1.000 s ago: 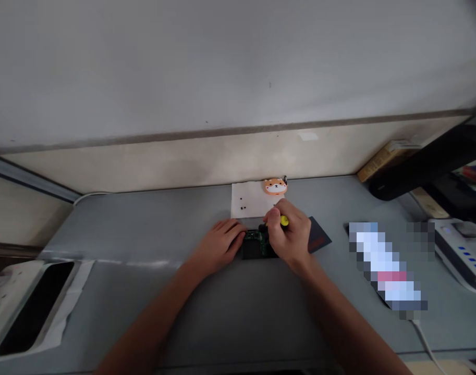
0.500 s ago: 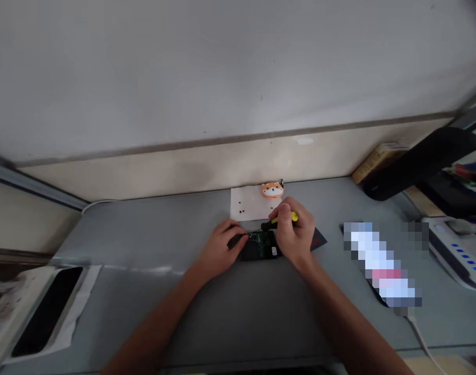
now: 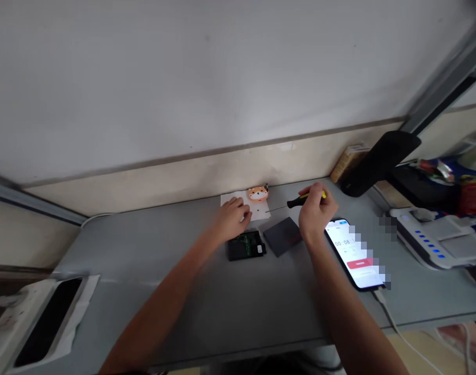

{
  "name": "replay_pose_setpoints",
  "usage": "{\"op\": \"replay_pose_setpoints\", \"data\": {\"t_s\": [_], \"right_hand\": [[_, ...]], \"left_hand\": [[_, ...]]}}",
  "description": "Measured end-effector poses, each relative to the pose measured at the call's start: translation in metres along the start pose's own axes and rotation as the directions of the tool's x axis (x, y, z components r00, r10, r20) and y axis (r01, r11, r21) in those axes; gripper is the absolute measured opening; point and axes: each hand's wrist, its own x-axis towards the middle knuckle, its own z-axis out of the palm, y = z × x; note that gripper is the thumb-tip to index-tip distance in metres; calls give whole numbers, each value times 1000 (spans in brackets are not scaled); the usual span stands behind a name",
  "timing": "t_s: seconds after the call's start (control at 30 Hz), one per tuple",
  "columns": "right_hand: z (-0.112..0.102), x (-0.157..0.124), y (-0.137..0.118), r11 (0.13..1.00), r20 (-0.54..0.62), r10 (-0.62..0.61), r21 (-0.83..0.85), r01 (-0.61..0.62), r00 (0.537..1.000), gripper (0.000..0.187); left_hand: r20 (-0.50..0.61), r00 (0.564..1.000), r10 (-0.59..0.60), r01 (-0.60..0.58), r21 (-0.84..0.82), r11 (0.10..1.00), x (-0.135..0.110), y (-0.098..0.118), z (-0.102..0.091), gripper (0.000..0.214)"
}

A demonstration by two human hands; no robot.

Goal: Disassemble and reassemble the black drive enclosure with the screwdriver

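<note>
On the counter (image 3: 116, 255), nearest: circuit board (image 3: 245, 245), dark square pad (image 3: 282, 236) just beside it, phone (image 3: 349, 255) further right. Right hand (image 3: 318, 211) grip closed on yellow-handled screwdriver (image 3: 306, 197), tip over paper sheet (image 3: 257, 209). Left hand (image 3: 232, 219) grip open, fingers (image 3: 238, 211) on sheet. Orange dog figure (image 3: 258, 194) at sheet's far edge.

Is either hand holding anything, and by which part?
The right hand grips a screwdriver by its black-and-yellow handle; the left hand appears to hold nothing.
</note>
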Motion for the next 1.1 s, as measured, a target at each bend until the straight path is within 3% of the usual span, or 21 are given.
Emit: {"op": "replay_pose_setpoints", "data": {"t_s": [0.1, 0.2, 0.37, 0.43, 0.5, 0.6, 0.7, 0.97, 1.03, 1.1], "right_hand": [[-4, 2, 1, 999, -20, -38, 0, 38, 999, 43], [-7, 5, 1, 998, -54, -66, 16, 67, 996, 43], [-18, 14, -3, 995, -125, -95, 3, 96, 988, 44], [-23, 17, -6, 992, -126, -122, 9, 124, 984, 43], [-26, 19, -9, 985, -88, -172, 8, 173, 981, 42], [-27, 18, -10, 969, -9, -245, -29, 245, 969, 41], [-22, 13, -9, 963, 35, -268, 19, 268, 963, 38], [-19, 7, -15, 963, 92, -224, 176, 205, 970, 43], [-21, 10, -14, 971, 191, -195, 173, 162, 962, 42], [-21, 13, -11, 985, 363, -168, 93, 144, 916, 38]], "left_hand": [[34, 999, 0, 0, -6, 1000, 20, -2, 2, 26], [52, 998, -20, 20, -10, 1000, 23, -1, 2, 27], [14, 994, -106, 107, -92, 990, -18, 17, -8, 21], [40, 997, -68, 74, -210, 975, -42, 27, -6, 42], [83, 996, -32, 51, -239, 970, -62, 34, 0, 63], [79, 993, -88, 108, -286, 952, -74, 37, 12, 59], [53, 986, -159, 168, -356, 919, -71, 35, 17, 56], [21, 966, -259, 233, -511, 827, -59, 41, -8, 58], [3, 976, -219, 186, -544, 818, -64, 49, -13, 57], [-24, 989, -145, 110, -529, 841, -72, 59, -13, 59]]}}
